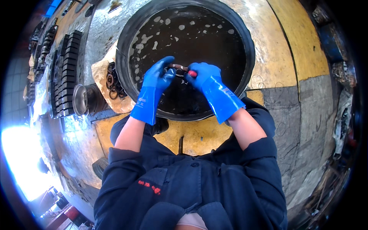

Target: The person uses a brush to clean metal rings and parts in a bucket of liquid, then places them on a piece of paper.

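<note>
Twelve o'clock, the black basin (122, 57) runs off the top edge, dark liquid (207, 44) masking its floor! At its six, the right hand (207, 76) swallows most of a red handle (193, 73); the brown piece (177, 66) alongside is too small to identify. Eight o'clock, white glare (25, 161) drowns detail.

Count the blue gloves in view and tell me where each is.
2: one on the left hand, one on the right hand, both over the tub. Any others at the dim edges can't be made out.
</note>
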Tool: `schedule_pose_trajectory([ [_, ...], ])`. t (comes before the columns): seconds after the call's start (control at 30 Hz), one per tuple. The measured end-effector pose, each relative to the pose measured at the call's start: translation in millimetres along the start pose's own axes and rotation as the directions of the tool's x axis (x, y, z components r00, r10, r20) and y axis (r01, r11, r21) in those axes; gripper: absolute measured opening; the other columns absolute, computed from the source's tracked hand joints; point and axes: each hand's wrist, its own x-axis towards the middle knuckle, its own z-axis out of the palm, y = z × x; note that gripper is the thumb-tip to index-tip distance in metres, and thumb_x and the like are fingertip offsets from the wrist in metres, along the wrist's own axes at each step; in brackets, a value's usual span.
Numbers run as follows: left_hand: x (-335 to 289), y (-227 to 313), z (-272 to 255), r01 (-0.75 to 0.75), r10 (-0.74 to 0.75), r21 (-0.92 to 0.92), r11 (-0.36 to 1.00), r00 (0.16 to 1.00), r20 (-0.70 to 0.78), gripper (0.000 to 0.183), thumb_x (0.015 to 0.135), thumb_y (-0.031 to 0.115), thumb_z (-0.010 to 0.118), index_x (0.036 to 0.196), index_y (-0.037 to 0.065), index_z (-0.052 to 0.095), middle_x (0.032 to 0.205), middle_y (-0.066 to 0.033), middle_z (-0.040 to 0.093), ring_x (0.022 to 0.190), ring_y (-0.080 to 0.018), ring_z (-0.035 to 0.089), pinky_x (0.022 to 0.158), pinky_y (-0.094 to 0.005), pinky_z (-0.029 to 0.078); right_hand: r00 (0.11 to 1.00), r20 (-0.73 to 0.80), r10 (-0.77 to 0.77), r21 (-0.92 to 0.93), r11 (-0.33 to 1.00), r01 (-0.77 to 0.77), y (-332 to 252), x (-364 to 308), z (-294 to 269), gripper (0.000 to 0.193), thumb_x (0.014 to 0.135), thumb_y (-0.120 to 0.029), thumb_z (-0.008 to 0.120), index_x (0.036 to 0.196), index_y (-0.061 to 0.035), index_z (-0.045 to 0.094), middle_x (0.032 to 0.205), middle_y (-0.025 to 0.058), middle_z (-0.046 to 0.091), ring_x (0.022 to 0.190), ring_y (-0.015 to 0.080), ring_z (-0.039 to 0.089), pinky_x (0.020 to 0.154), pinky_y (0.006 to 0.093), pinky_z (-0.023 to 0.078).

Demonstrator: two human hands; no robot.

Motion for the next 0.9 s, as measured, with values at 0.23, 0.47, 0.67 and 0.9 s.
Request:
schedule_pose_trajectory([
  [0.23, -6.7, -4.6, 20.3, -0.022, -0.18, 0.543, 0.84, 0.932, 0.315, 0.051, 0.096, 0.009, 0.076, 0.146, 0.017, 0.074, 0.133, -0.0168, 0.079, 0.125, -0.0362, 0.076, 0.108, -0.0441, 0.06, 0.988, 0.152, 0.041, -0.417, 0.908, 0.027, -15.8, 10.8, 16.7, 0.03, 0.111, -0.025, 0.058, 0.128, -0.0221, 0.083, 0.122, 0.0067, 0.084, 0.117, 0.033, 0.081, 0.09, 0.0552, 0.06],
  [0.47, -19.6, 23.1, -17.2, 0.47, -0.437, -0.405, 0.784, 0.882, 0.177, 0.048, 0.112, 0.038, 0.071, 0.143, 0.001, 0.072, 0.127, -0.0096, 0.081, 0.116, -0.0211, 0.076, 0.1, -0.0379, 0.06, 0.942, -0.122, 0.312, -0.063, 0.945, -0.321, -1.6, 3.1, -5.2, 0.03, 0.102, -0.046, 0.076, 0.122, -0.0236, 0.081, 0.117, 0.012, 0.084, 0.111, 0.0372, 0.08, 0.095, 0.0507, 0.062],
  [0.67, -24.3, 27.8, -17.7, 0.429, -0.402, -0.517, 0.741, 0.9, 0.17, 0.047, 0.113, 0.036, 0.068, 0.144, 0.001, 0.071, 0.129, -0.0091, 0.079, 0.117, -0.02, 0.075, 0.1, -0.0365, 0.061, 0.749, -0.604, -0.273, 0.419, 0.691, 0.589, 0.6, 1.4, 18.7, 0.021, 0.097, -0.026, 0.083, 0.117, -0.0179, 0.084, 0.111, 0.0089, 0.084, 0.101, 0.0323, 0.081, 0.09, 0.0393, 0.065],
  [0.9, -18.5, 12.4, -6.5, 0.318, -0.322, -0.455, 0.831, 0.944, 0.072, 0.05, 0.113, 0.037, 0.07, 0.144, -0.001, 0.071, 0.13, -0.0095, 0.079, 0.115, -0.0198, 0.076, 0.102, -0.0346, 0.059, 0.8, -0.579, -0.158, 0.277, 0.884, 0.375, 3.1, 0.0, 21.8, 0.018, 0.099, -0.034, 0.078, 0.112, -0.0232, 0.084, 0.108, 0.0098, 0.084, 0.099, 0.0354, 0.08, 0.089, 0.0423, 0.065],
])
